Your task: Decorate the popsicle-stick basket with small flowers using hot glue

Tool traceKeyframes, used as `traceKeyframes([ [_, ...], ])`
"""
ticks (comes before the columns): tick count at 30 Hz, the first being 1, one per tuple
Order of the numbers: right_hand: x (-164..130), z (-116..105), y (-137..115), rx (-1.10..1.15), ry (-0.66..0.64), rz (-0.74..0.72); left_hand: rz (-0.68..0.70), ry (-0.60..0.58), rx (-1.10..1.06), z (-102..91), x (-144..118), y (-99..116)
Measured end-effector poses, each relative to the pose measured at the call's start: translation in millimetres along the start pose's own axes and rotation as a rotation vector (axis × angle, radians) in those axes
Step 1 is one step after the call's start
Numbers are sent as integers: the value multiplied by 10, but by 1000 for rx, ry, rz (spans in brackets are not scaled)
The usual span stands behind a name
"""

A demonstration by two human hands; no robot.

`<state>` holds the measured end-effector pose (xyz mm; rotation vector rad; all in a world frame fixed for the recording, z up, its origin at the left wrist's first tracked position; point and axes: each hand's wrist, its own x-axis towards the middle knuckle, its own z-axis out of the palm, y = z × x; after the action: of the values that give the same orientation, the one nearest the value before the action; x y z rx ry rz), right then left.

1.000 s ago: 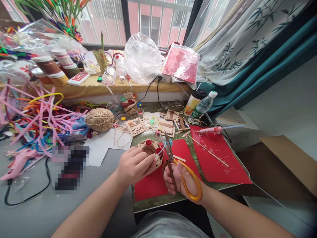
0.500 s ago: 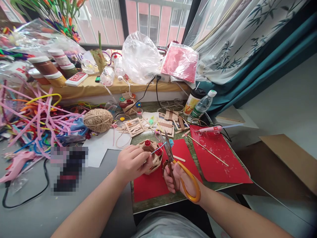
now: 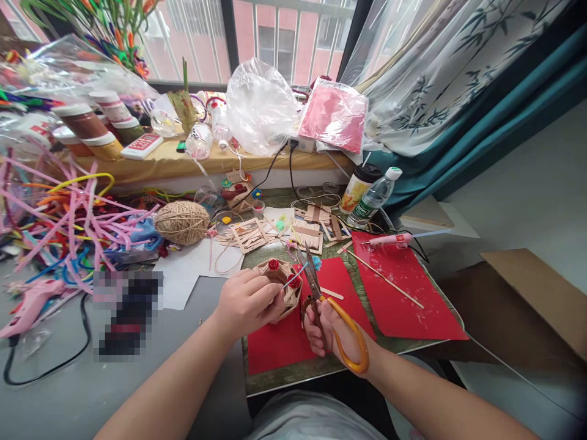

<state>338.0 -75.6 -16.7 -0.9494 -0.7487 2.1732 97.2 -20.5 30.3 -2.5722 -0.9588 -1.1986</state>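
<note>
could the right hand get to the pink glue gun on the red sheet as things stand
Probably, but not freely. The right hand is gripping the orange-handled scissors, so it has no spare grip. The pink glue gun lies uncovered on the red paper sheet, with only a thin wooden stick lying between.

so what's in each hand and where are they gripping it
The right hand holds scissors by the orange handle loops. The left hand grips a small woven basket at its near side.
</note>
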Motion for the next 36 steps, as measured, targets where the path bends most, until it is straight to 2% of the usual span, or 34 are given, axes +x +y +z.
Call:
traceKeyframes([
  [11,-29,21,-21,-48,47,-50,-15,-9,9,-5,0,-29],
  [19,-92,79,133,-12,106,-44,-21,10,0,-30,7,-63],
  [23,-110,18,159,65,-21,25,-54,21,-23,-42,-12,-142],
  [27,-131,-3,89,108,-159,23,-74,16,-43,-23,-38,-179],
  [32,-124,20,-12,125,-196,-12,-55,3,-51,3,-45,-158],
  [36,-123,-1,-77,115,-197,-33,-149,43,-70,-3,-76,-232],
])
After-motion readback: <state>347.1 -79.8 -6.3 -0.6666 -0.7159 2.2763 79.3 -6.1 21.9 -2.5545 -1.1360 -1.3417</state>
